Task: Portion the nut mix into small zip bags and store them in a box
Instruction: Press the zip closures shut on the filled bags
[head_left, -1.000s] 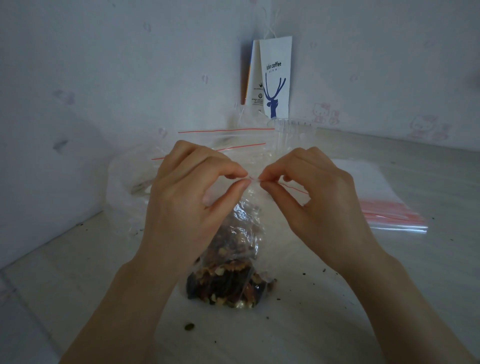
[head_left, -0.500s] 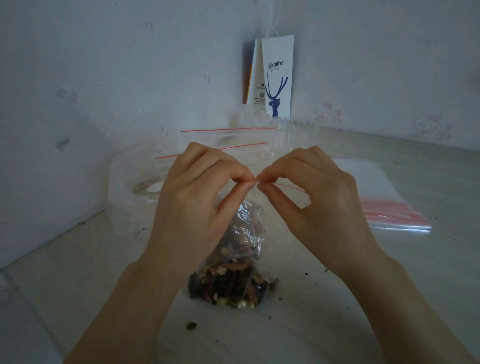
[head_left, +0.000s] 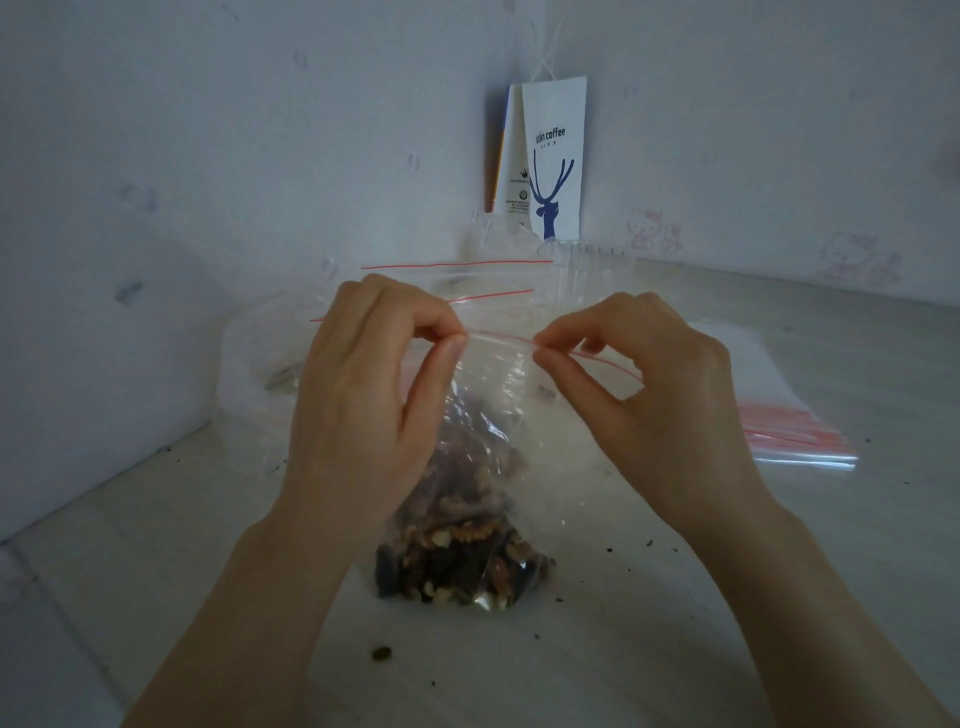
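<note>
On pale crumb-strewn table (head_left: 675, 623) by wall corner, both hands' fingers (head_left: 447, 345) pinching zip bag (head_left: 498, 374) seal

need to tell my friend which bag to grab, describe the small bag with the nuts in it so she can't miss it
Start at the white coffee paper bag in the wall corner and come forward across the table to the two hands. The zip bag stands between them, its red zip line pinched by the left hand and right hand. Unlike the empty bags behind and the flat stack at right, its bottom holds dark nut mix.

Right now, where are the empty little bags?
In the head view, the stack of empty zip bags lies flat on the table, just beyond the right hand.
</note>
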